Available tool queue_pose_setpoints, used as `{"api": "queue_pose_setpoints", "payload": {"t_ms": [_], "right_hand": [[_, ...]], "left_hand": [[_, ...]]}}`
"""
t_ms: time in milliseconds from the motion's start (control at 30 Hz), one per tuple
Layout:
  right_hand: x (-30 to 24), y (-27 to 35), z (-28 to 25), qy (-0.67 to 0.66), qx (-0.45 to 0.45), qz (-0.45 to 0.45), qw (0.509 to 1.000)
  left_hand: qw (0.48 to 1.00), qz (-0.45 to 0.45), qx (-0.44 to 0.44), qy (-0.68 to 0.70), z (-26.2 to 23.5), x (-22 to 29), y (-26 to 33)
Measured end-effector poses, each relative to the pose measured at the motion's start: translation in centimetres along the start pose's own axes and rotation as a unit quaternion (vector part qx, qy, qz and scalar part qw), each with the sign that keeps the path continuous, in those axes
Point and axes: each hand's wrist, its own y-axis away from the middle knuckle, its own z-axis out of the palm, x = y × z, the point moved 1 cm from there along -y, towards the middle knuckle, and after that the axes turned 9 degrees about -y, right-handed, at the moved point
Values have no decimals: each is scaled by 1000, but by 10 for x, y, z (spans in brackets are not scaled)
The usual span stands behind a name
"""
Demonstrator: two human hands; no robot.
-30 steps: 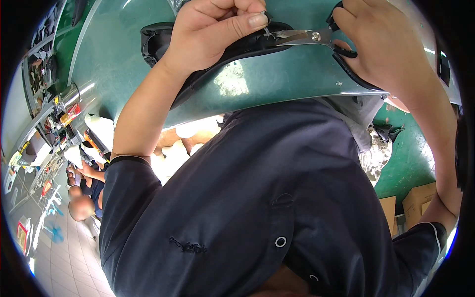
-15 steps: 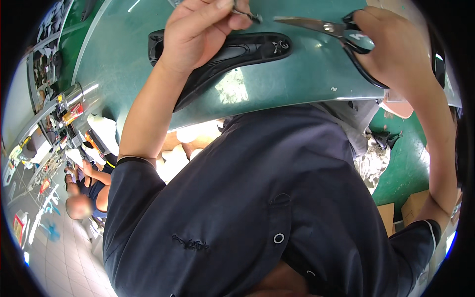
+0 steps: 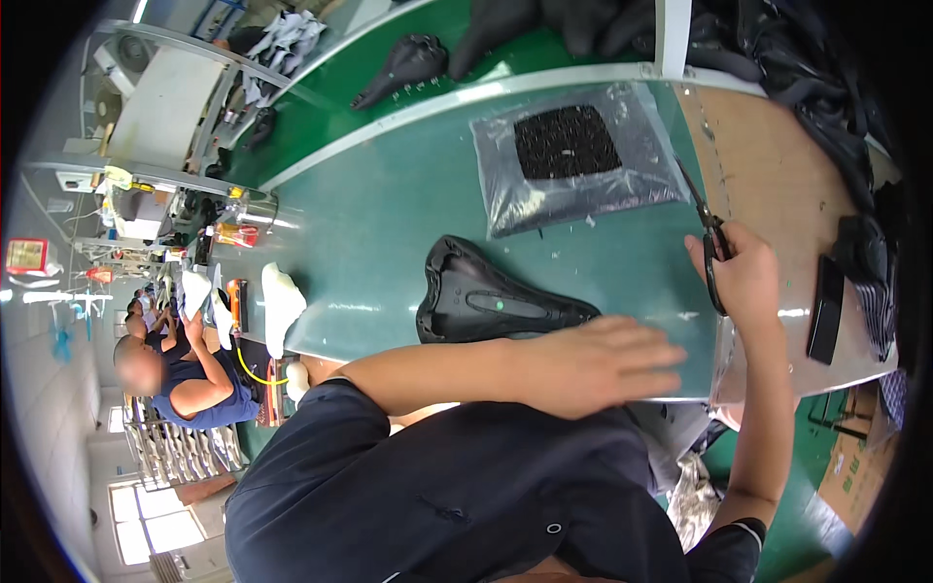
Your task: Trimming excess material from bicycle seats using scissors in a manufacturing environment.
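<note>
A black bicycle saddle (image 3: 462, 303) lies on the green tabletop (image 3: 379, 233), its hollow side and inner rim facing up. Over its narrow end and the table's front edge is my left hand (image 3: 612, 361), fingers stretched out and somewhat blurred, with nothing seen in it. My right hand (image 3: 753, 277) is closed around the black handles of a pair of scissors (image 3: 707, 209), near the seam between the green top and a brown board. The scissors' blades point away from me, towards a clear plastic bag (image 3: 637, 185) with small dark pieces inside.
Right of the scissors, a black phone (image 3: 826, 309) lies on the brown board (image 3: 753, 165). Black covers (image 3: 525, 34) are heaped beyond the far rail, by a white post (image 3: 673, 39). At left stand a white saddle-shaped piece (image 3: 280, 306) and an orange-handled tool (image 3: 236, 303); a co-worker (image 3: 209, 389) sits beyond.
The view has shifted to show more table. My left hand has let go of the small dark scrap and come down flat near the edge. The saddle has turned; the scissors remain in my right hand.
</note>
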Motion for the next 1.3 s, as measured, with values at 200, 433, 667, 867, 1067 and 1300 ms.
{"api": "queue_pose_setpoints", "payload": {"t_ms": [200, 433, 667, 867, 1067, 1300], "right_hand": [[36, -31, 16, -251, 67, 103, 960], [62, -47, 39, -416, 134, 165, 884], [80, -42, 46, -405, 145, 107, 896], [80, -39, 44, -410, 148, 74, 897], [68, -40, 41, -404, 127, 115, 899], [72, -38, 48, -382, 148, 125, 904]], "left_hand": [[941, -226, -148, -203, -18, -19, 53], [910, -285, -214, -214, -63, -41, 68], [727, -107, 99, -671, -169, -154, -22], [731, -393, 105, -547, -216, -240, -2], [732, -541, 23, -414, -193, -326, 110], [748, -588, 55, -302, -157, -374, 134]]}}
